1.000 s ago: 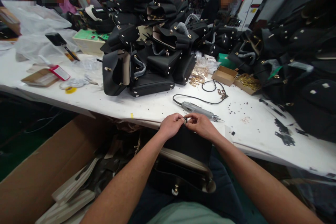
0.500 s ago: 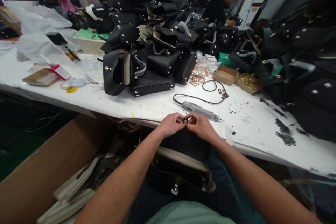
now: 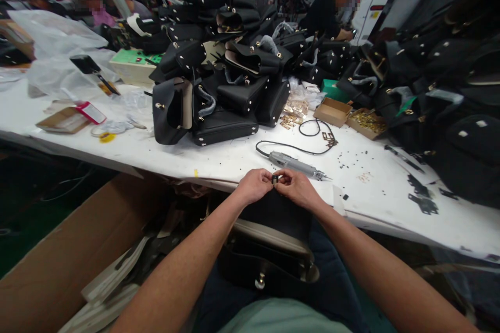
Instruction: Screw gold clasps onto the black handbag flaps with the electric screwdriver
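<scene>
My left hand and my right hand meet at the table's near edge, fingers pinched together on a small dark metal fitting at the top of a black handbag that rests on my lap. The bag's flap stands up between my wrists, and a round gold clasp shows low on its front. Just beyond my right hand a grey corded hand tool lies on the white table.
A tall heap of black handbags fills the table's middle and right. Small cardboard boxes of gold hardware sit behind the tool. Loose black scraps dot the table at right. A large cardboard box stands at my left. Other people work at the back.
Both hands stay pinched on the fitting with only slight finger shifts. The view has tilted a little.
</scene>
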The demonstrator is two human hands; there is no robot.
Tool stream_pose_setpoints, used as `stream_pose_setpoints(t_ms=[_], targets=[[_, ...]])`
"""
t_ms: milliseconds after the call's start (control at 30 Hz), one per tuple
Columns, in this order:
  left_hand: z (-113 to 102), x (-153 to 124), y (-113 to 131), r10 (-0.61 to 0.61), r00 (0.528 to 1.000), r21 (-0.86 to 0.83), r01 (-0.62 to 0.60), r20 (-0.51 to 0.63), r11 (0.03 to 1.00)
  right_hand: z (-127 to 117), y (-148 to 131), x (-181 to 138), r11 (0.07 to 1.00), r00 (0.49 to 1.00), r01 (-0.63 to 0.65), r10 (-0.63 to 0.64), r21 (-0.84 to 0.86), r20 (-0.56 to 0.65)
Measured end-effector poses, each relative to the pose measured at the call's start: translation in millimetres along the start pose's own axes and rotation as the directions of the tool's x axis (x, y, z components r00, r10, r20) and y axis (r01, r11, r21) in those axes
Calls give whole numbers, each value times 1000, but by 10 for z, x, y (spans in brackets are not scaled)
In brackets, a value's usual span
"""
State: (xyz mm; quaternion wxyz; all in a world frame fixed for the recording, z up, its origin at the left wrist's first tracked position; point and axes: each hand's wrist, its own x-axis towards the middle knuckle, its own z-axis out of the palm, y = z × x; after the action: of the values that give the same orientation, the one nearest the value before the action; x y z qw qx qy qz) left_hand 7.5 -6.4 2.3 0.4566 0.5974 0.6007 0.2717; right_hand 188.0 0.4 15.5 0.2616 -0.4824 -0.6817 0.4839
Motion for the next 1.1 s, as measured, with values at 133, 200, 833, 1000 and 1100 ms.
stream_pose_setpoints(t_ms=[133,200,833,1000,1100], targets=[[-18,16,-5,6,1000,-33,-5,24,999,-4,-11,1,1000,1000,-2,2,-29,-7],[-20,19,-9,7,999,-51,-6,34,999,-8,10,7,1000,1000,1,-1,-17,-1],[-48,-7,47,-26,997,-70,31,73,997,-18,29,7,1000,999,21,-21,4,35],[-109,-16,76,6,993,-6,-6,115,1000,-3,-4,-10,1000,999,11,-11,-8,39],[-141,-26,96,25,991,17,-27,133,999,-9,22,-1,1000,999,9,-10,27,51]])
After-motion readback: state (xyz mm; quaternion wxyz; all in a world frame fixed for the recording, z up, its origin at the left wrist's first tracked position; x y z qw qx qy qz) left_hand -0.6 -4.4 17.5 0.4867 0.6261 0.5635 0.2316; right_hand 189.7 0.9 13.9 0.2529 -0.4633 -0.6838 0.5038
